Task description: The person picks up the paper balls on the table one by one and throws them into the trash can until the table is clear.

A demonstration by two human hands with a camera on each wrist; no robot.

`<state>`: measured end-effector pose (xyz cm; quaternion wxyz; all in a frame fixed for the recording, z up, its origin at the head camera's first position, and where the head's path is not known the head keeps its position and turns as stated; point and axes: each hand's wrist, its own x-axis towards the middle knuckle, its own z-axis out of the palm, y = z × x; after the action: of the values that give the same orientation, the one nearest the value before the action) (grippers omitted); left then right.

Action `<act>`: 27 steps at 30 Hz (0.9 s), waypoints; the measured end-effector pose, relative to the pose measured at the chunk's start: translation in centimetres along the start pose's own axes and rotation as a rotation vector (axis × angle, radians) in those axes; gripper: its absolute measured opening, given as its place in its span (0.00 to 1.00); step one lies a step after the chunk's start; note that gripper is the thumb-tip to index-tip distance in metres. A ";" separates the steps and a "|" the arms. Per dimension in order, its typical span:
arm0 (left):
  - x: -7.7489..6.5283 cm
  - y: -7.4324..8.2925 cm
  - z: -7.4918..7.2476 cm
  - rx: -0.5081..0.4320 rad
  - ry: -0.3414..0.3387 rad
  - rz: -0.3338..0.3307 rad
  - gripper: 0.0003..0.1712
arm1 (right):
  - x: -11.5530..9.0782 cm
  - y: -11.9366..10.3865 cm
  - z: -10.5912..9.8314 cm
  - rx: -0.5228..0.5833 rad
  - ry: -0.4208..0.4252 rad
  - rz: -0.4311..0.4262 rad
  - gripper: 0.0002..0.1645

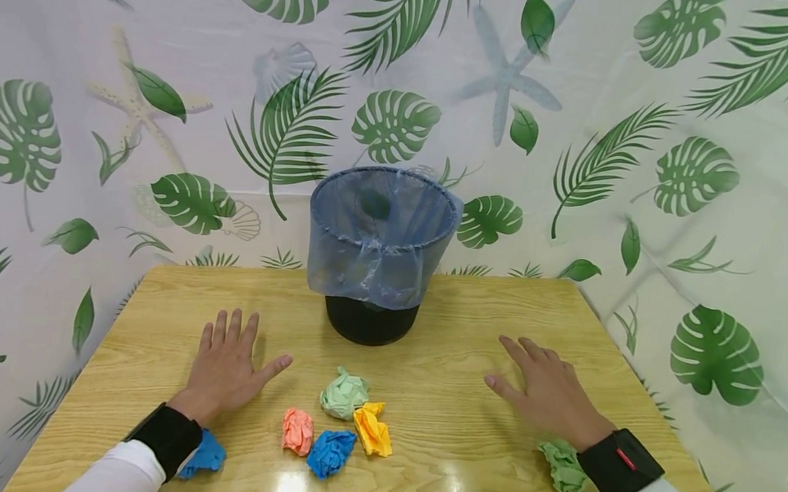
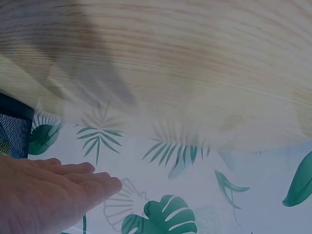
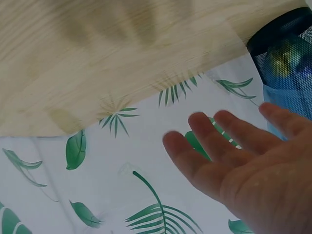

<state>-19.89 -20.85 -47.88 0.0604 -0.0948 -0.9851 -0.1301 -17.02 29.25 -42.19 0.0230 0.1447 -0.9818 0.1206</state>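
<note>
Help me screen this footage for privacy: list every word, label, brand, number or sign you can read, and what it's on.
None can be read.
Red tag on the right wristband: too small to tell whether it bears lettering.
Backdrop: leaf, shell and starfish pictures, no legible words.
Bin, crumpled papers: no legible marks.

The head view is bright, evenly lit and fairly sharp, its backdrop [image 1: 432, 81] faintly violet at left and warmer at right. Two white glare spots shine off the table [image 1: 454, 393] along the bottom of that view, and small crinkled highlights streak the plastic bag [image 1: 370, 274]. Both wrist views are dimmer, greyish and hazy, with muted colour and soft detail. Blurred finger shadows from the right hand [image 3: 263, 170] cross the tabletop; the left wrist view's broad dark streaks are perhaps shadows too.
</note>
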 end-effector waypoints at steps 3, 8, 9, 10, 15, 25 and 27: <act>0.0 -0.1 0.1 -0.003 0.001 0.002 0.61 | -0.9 0.5 0.3 -0.001 -0.039 0.010 0.49; 0.1 -0.1 0.3 -0.003 0.000 0.004 0.61 | -2.4 1.0 0.4 0.018 -0.101 0.027 0.50; 0.1 -0.1 0.3 -0.002 -0.001 0.003 0.61 | -2.6 1.1 0.4 0.024 -0.114 0.030 0.50; 0.1 -0.1 0.4 -0.001 -0.002 0.003 0.61 | -2.8 1.3 0.3 0.030 -0.131 0.032 0.50; 0.2 -0.2 0.4 0.003 -0.005 0.000 0.61 | -3.7 2.0 -0.1 0.050 -0.226 0.066 0.51; 0.3 -0.2 0.3 0.010 0.000 -0.002 0.61 | -5.1 3.1 -0.6 0.081 -0.359 0.080 0.53; 0.3 -0.1 0.2 0.008 0.001 -0.003 0.61 | -5.3 3.4 -0.7 0.084 -0.368 0.048 0.51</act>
<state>-20.24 -20.86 -48.10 0.0610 -0.0930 -0.9857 -0.1263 -12.92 34.02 -42.76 -0.1659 0.1419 -0.9667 0.1337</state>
